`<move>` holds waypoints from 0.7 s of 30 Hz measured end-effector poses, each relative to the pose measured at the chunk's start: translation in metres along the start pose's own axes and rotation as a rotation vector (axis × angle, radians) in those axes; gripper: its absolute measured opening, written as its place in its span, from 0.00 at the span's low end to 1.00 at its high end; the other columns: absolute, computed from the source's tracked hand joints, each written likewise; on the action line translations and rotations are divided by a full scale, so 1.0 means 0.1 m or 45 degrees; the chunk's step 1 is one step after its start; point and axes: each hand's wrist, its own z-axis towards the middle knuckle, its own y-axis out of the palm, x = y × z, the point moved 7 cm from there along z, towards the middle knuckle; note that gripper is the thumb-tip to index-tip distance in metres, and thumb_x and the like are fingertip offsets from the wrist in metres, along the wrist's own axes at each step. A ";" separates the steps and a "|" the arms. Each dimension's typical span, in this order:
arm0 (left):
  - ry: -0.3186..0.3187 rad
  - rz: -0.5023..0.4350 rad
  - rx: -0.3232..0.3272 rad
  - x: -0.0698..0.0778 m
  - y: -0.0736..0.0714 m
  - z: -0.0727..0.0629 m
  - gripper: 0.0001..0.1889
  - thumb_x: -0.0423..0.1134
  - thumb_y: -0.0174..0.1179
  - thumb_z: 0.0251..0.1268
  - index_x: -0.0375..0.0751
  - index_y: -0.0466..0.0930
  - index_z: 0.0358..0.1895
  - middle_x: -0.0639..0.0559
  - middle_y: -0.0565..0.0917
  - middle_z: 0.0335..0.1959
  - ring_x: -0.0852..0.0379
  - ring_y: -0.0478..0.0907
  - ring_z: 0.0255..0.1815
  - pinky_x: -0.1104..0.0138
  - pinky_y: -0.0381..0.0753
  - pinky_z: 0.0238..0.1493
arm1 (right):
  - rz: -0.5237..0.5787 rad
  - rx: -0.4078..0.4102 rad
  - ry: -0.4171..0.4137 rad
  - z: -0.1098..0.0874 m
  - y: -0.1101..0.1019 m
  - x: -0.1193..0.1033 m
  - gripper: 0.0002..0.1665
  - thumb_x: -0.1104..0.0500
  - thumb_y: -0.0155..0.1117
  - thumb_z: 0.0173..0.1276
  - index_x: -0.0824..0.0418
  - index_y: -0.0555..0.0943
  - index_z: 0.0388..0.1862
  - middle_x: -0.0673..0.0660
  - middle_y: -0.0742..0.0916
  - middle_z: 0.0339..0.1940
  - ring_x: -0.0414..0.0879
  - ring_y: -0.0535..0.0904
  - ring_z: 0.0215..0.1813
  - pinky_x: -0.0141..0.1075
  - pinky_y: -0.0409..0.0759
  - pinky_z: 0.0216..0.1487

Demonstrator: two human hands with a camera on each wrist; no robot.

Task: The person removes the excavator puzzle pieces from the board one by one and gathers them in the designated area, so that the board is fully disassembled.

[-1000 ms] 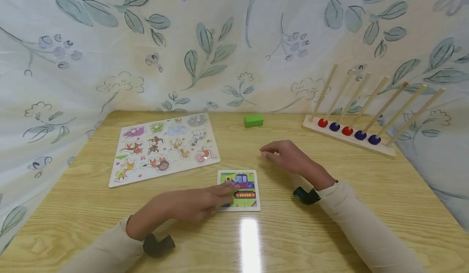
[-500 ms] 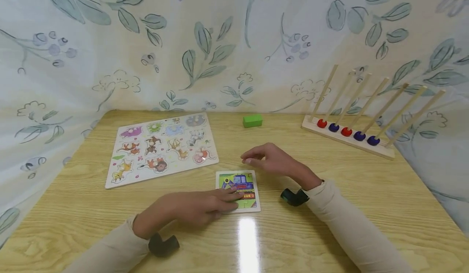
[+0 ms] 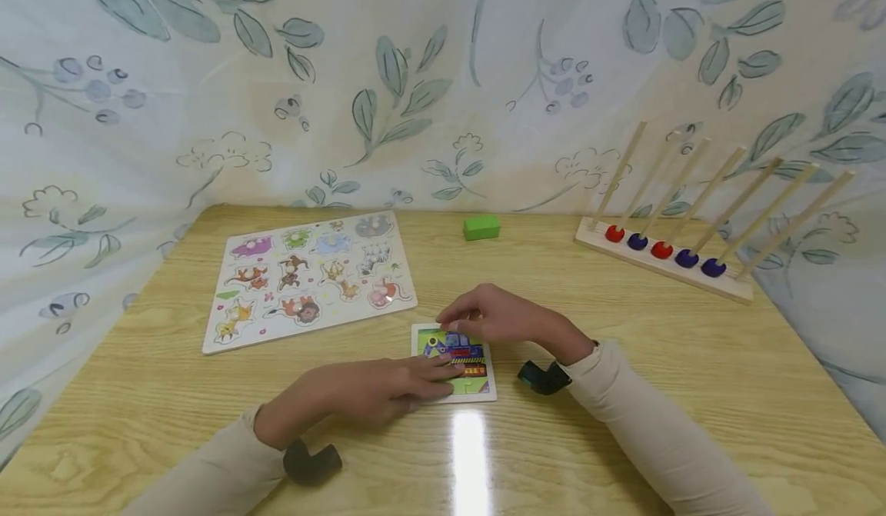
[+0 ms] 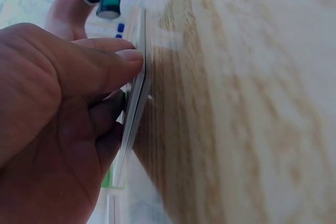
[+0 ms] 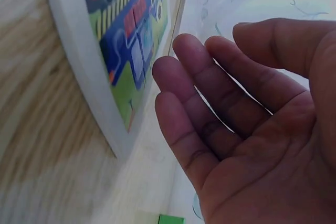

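Note:
A small square jigsaw puzzle (image 3: 439, 334) in a white frame, with a blue digger on green, lies on the wooden table. My left hand (image 3: 370, 387) rests on its lower left part, fingers extended over the picture and hiding some of it. In the left wrist view, the thumb of the left hand (image 4: 79, 72) meets the edge of the puzzle's frame (image 4: 135, 98). My right hand (image 3: 494, 316) hovers at the puzzle's upper right, overlapping that corner in the head view. Its fingers are loosely curved with nothing between them, and the right wrist view shows the right hand (image 5: 226, 108) beside the frame.
An animal peg puzzle board (image 3: 346, 315) lies behind and to the left. A green block (image 3: 481, 228) sits near the back edge. At the back right stands a wooden base (image 3: 739, 287) with several upright rods and red and blue beads. A floral cloth (image 3: 498, 116) hangs behind the table.
My right hand has moved left, from beyond the puzzle's right side to its upper right corner. The left hand's fingers have settled on the puzzle.

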 end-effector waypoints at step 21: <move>0.065 -0.025 0.011 -0.01 0.00 0.01 0.24 0.30 0.44 0.76 0.35 0.62 0.72 0.50 0.55 0.77 0.50 0.47 0.77 0.60 0.51 0.73 | -0.188 -0.030 -0.030 0.29 0.18 -0.07 0.18 0.72 0.52 0.67 0.65 0.86 0.48 0.52 0.86 0.41 0.39 0.79 0.42 0.29 0.79 0.45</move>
